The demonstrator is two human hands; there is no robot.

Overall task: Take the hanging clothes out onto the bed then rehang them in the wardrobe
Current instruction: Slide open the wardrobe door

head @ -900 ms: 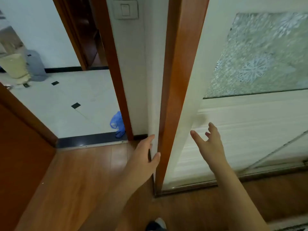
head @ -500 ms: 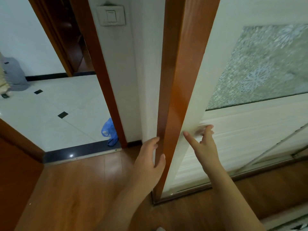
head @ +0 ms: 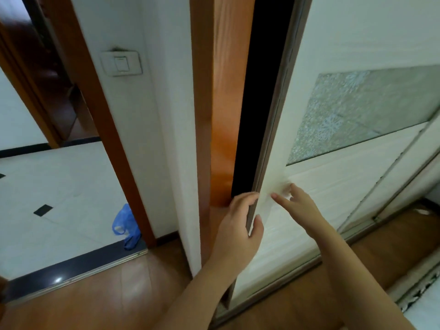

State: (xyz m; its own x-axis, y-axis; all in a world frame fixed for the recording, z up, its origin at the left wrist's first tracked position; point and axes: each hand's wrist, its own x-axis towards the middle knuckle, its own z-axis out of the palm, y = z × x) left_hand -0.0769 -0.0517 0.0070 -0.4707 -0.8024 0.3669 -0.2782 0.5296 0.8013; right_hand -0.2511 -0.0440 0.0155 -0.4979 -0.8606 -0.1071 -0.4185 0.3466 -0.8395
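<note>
clothes are not in sight yet; i think they hang inside the wardrobe, hidden in the dark.

nearest are the 2 hands. the left hand (head: 240, 225) wraps its fingers round the edge of the sliding door (head: 333, 198), with the thumb on the front. the right hand (head: 300, 206) is spread, and its straight fingertips press on the door's pale front, just beside the left hand. next to the left hand stands a brown wooden post (head: 223, 115). between post and door is a thin black gap (head: 259, 103).

the big danger is a pinch. the left fingers sit inside that gap, so if the door rolls back to the post, it can squash them. the right hand has nothing to hold, so it can slip on the smooth front. a hard or crooked tug can make the door stick, or bang the 2nd door (head: 409, 177) behind it.

farther off, a blue bag (head: 126, 225) lies on the white floor (head: 59, 186) by the doorway, well apart. a light switch (head: 121, 63) is on the wall. neither is in the way.
</note>
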